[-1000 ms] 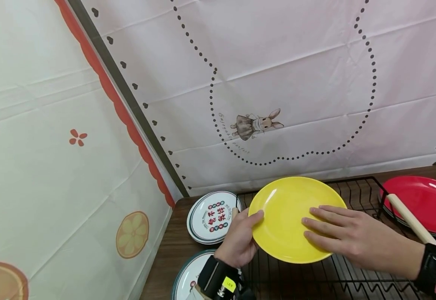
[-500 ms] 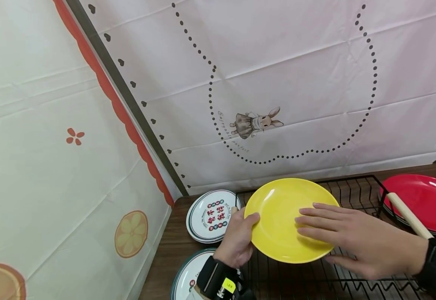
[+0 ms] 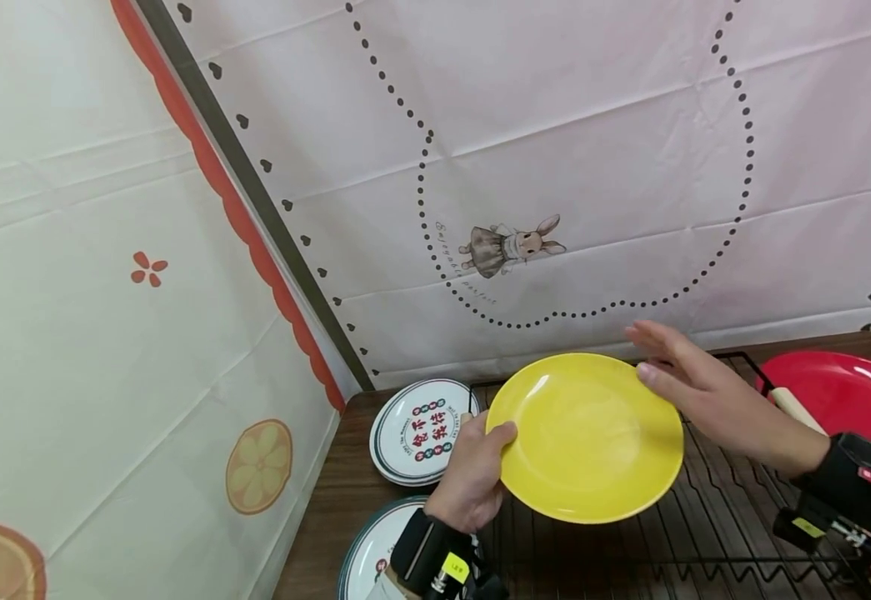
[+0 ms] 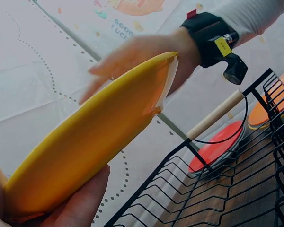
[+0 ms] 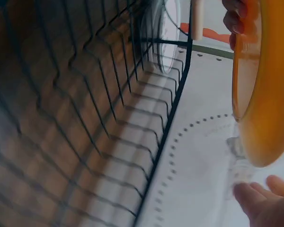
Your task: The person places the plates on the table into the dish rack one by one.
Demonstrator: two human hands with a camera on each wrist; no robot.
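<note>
A yellow plate (image 3: 588, 433) hangs tilted over the black wire dish rack (image 3: 713, 508). My left hand (image 3: 480, 467) pinches its left rim, thumb on the face. In the left wrist view the yellow plate (image 4: 85, 146) runs up from my left hand's fingers (image 4: 80, 205). My right hand (image 3: 678, 379) is flat with straight fingers at the plate's far right rim, holding nothing. The right wrist view shows the yellow plate (image 5: 267, 80) edge-on, with my right fingertips (image 5: 260, 198) just below it.
Two white printed plates (image 3: 418, 429) lie left of the rack on the brown table (image 3: 330, 525). A red plate (image 3: 851, 400) and a wooden handle (image 3: 795, 410) are at the right. Cloth-covered walls stand close behind and to the left.
My right hand has lifted off the plate's face and moved up and back to its far right rim. The left hand keeps the plate in nearly the same place.
</note>
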